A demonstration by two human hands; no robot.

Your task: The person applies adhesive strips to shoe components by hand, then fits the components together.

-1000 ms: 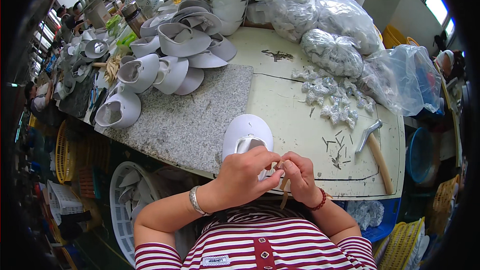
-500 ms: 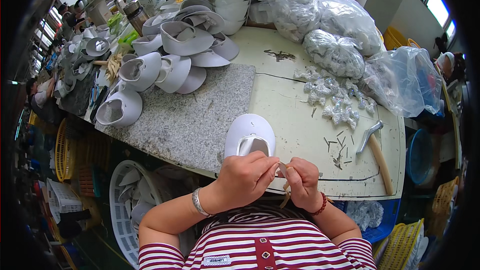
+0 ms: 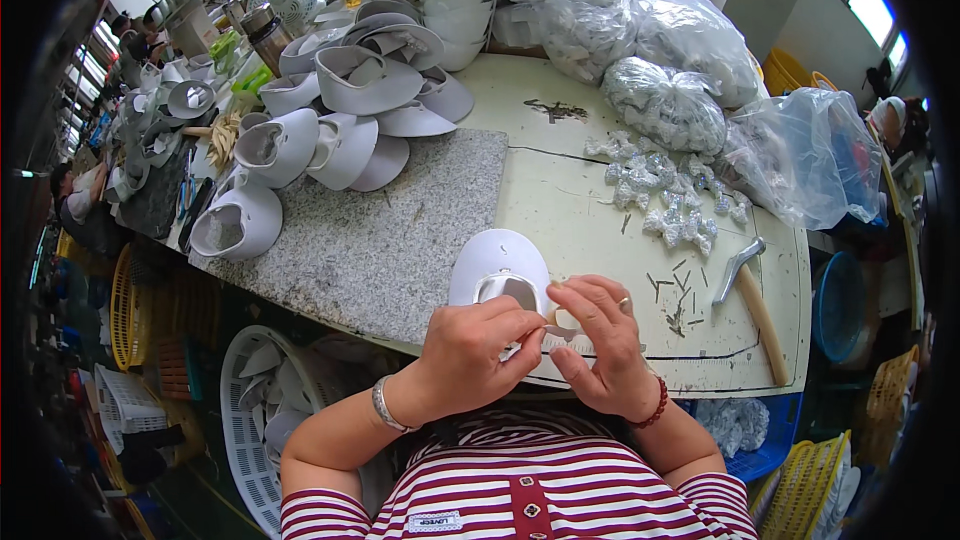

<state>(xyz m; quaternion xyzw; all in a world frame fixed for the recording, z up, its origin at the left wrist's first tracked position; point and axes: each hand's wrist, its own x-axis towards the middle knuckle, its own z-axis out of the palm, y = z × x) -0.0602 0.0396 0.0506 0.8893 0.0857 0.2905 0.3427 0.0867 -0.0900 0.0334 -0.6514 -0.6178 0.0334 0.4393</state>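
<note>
A white visor cap (image 3: pixel 497 252) lies at the near edge of the table, brim pointing away from me. Just in front of it, my left hand (image 3: pixel 480 345) is closed in a pinch on a narrow beige strip (image 3: pixel 566 321), most of it hidden by the fingers. My right hand (image 3: pixel 605 345) is beside it, thumb and fingers apart, the fingertips close to the strip and the cap's right side. Whether those fingertips touch the strip I cannot tell.
Stacked white visor caps (image 3: pixel 365 80) fill the far left of the grey stone slab (image 3: pixel 400 210). Silvery bows (image 3: pixel 680 225) and stuffed plastic bags (image 3: pixel 690 40) are at the far right. A hammer (image 3: pixel 762 325) rests near the right edge. Below left stands a white basket (image 3: pixel 245 440).
My right hand has opened from a closed grip, its fingers spreading up toward the cap. My left hand stays pinched and has shifted slightly. The cap has hardly moved.
</note>
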